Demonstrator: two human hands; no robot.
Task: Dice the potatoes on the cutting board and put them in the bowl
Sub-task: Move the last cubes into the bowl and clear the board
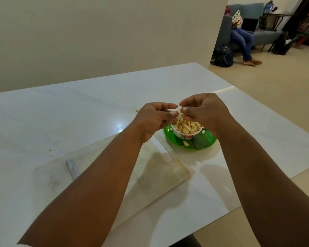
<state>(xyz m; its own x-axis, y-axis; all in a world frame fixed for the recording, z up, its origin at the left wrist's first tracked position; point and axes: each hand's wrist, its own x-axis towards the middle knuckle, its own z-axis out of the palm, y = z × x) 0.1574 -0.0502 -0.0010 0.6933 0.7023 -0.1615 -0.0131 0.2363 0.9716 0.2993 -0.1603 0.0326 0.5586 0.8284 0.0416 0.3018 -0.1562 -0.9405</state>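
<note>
Both hands are up over the bowl [185,135], fingertips nearly meeting. The left hand [154,118] has its fingers loosely curled with the thumb stretched toward the other hand, and the right hand [205,111] is curled the same way, looks like they're picking or rubbing sticky bits off each other. Can't honestly tell if either grip has a piece pinched in it, a few pale bits show right between the fingertips but it's too small to call

The potato pieces [187,126] are heaped in the bowl, piled above the rim. The bowl sits on a green plate [200,146], and a couple of strays have already landed on the plate. The cutting board [161,168] just in front looks bare, so I'd say the job's pretty much done. A knife blade [72,169] pokes out by the left forearm on the white desk [52,122]

What could go wrong: the bowl's overfull, so anything dropped on top can roll off onto the plate or desk. Also the left forearm is close to that blade, pulling back carelessly could catch it

No brand or writing I can read, just a flower pattern on the bowl
</note>
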